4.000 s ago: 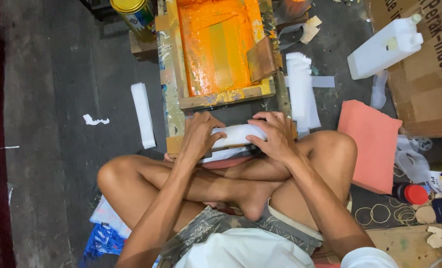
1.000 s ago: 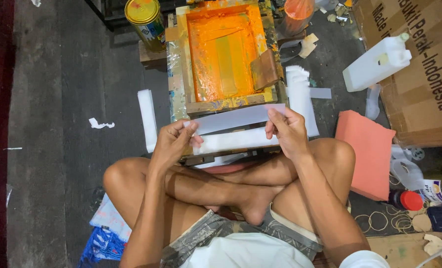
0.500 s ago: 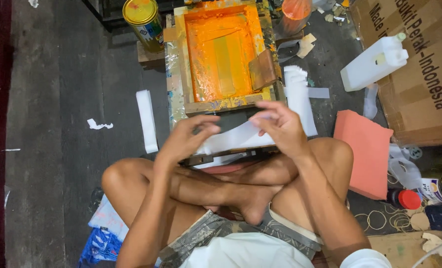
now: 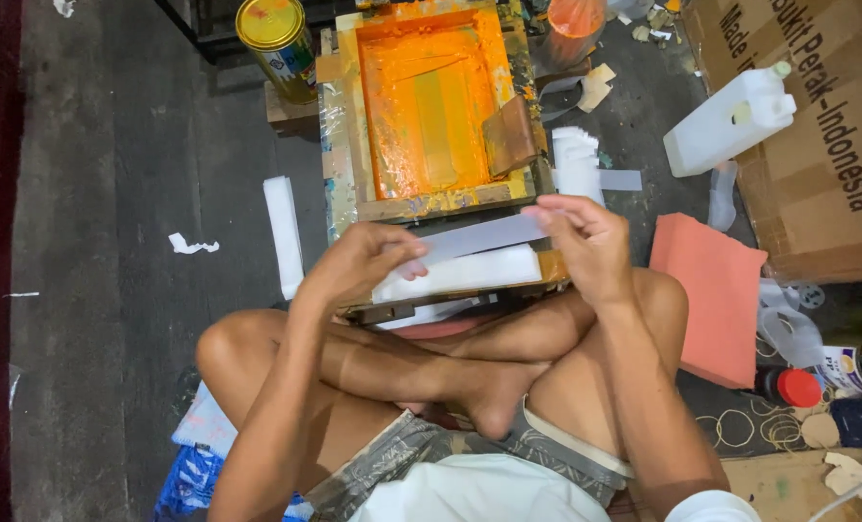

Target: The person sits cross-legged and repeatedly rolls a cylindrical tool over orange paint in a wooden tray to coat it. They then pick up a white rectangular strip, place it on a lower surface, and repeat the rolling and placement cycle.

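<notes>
**A:** What is held at the centre of the view?

**B:** A thin white strip (image 4: 477, 235), stretched level between both hands, just above a white stack of strips (image 4: 460, 274) that rests on the near edge of the printing board. The right hand (image 4: 585, 246) pinches the strip's end between thumb and fingertips; the left hand (image 4: 358, 263) closes its fingers on the other end.

**A:** Which containers appear, and what do they hold?

**B:** At 12 o'clock from the strip lies a wooden screen-printing frame (image 4: 431, 101) coated inside with orange ink, with a brown squeegee (image 4: 508, 135) leaning on its 3 o'clock side. At 11 o'clock stands a yellow-lidded tin (image 4: 276, 34), closed. At 2 o'clock a white plastic jerrycan (image 4: 730, 118) lies against a cardboard box (image 4: 822, 126); its contents cannot be told. At 4 o'clock a small red-capped bottle (image 4: 788, 387) lies on its side.

**A:** And the surface?

**B:** A dark concrete floor (image 4: 112, 290). A white bar (image 4: 283, 232) lies at 9 o'clock, and a salmon foam pad (image 4: 706, 290) at 3 o'clock, just beside the knee.

**A:** The pose?

**B:** The person sits cross-legged, forearms reaching forward over the knees, wrists bent slightly inward.
</notes>
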